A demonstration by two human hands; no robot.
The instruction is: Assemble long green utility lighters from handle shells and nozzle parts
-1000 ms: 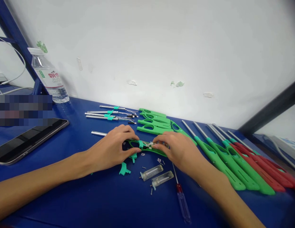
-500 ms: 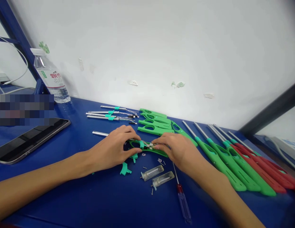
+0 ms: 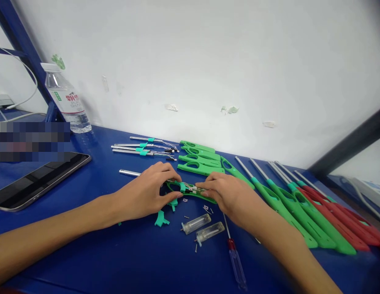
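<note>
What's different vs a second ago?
Only a small shift: the right hand's thumb has drawn slightly to the right along the green shell. No visible pick-up or release. Unchanged: left hand at the shell's other end, by the teal collar; two clear tanks and screwdriver lying on the table.

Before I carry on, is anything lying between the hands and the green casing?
Nothing visible: the left hand and right hand both have fingertips at the green casing. A loose teal piece and clear cartridges lie nearer the camera, not between.
</note>
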